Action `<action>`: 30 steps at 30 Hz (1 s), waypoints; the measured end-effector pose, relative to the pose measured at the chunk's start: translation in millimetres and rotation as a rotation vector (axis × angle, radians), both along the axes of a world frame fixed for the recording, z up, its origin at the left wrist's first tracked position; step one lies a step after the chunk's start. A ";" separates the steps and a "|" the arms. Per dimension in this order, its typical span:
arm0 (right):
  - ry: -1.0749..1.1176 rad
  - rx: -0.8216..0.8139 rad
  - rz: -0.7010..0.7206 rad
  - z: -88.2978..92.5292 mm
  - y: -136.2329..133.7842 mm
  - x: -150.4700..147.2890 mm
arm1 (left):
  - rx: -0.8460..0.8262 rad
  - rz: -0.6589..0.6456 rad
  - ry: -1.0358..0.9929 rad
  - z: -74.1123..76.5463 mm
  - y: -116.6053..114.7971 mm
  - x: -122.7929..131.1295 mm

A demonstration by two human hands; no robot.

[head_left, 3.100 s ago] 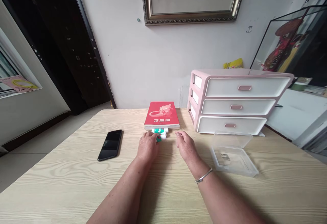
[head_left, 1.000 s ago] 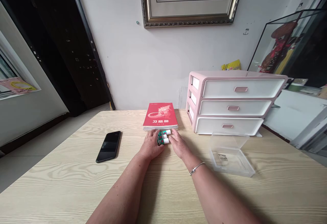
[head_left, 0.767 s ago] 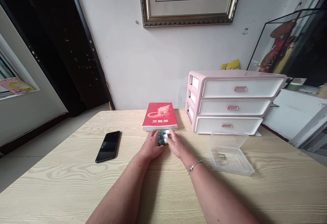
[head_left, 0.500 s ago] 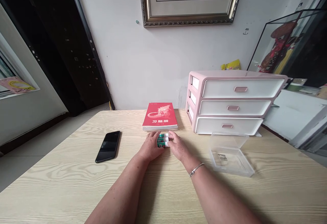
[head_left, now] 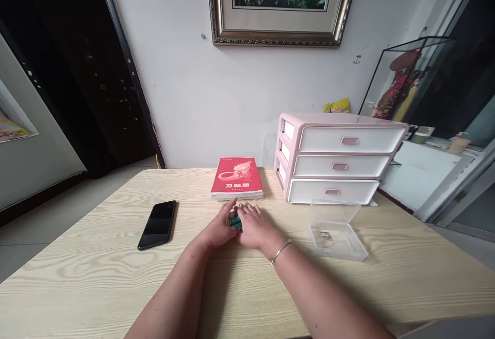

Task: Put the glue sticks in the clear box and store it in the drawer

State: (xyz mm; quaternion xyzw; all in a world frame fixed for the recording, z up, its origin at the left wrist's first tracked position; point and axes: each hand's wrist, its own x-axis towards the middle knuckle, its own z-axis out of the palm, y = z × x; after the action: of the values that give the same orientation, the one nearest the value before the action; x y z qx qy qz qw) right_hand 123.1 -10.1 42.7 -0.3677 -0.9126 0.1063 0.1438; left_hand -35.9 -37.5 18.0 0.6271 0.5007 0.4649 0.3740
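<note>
Head view: hands drawn closer than moments ago, left hand point(head_left: 217, 230) and right hand point(head_left: 256, 229) nearly meeting around green-and-white glue sticks point(head_left: 235, 221), near edge of red book point(head_left: 236, 179) on wooden tabletop point(head_left: 96, 277). Fingers point(head_left: 247, 210) curled over sticks, mostly hiding them; grip firmness unclear.

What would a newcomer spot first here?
The red book at the far edge of the pale wooden table and the pink-and-white three-drawer unit to its right stand out most. Nearer the camera, just below the book, the left hand and right hand close around small green-and-white tubes. Above the drawer unit and book, a gold-framed floral picture hangs on the white wall.
</note>
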 end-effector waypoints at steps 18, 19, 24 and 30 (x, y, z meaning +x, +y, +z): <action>-0.299 0.143 -0.051 16.0 -12.9 -8.3 | -0.194 0.103 -0.057 17.3 -5.9 4.5; -0.301 0.148 -0.046 12.9 -12.0 -5.5 | -0.185 0.115 -0.054 17.1 -5.6 3.8; -0.239 0.201 -0.027 10.2 -13.3 30.1 | -0.149 0.115 -0.085 18.3 -5.1 0.6; -0.063 0.195 -0.144 43.5 -16.1 125.1 | -0.169 0.110 -0.055 23.1 -8.1 1.1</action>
State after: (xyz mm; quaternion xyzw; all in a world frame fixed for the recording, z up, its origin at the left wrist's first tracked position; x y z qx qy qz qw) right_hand 248.2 -26.3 86.2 -0.4197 -0.8939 -0.0050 0.1574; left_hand -34.8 -45.6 41.1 0.5521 0.5613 0.4578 0.4130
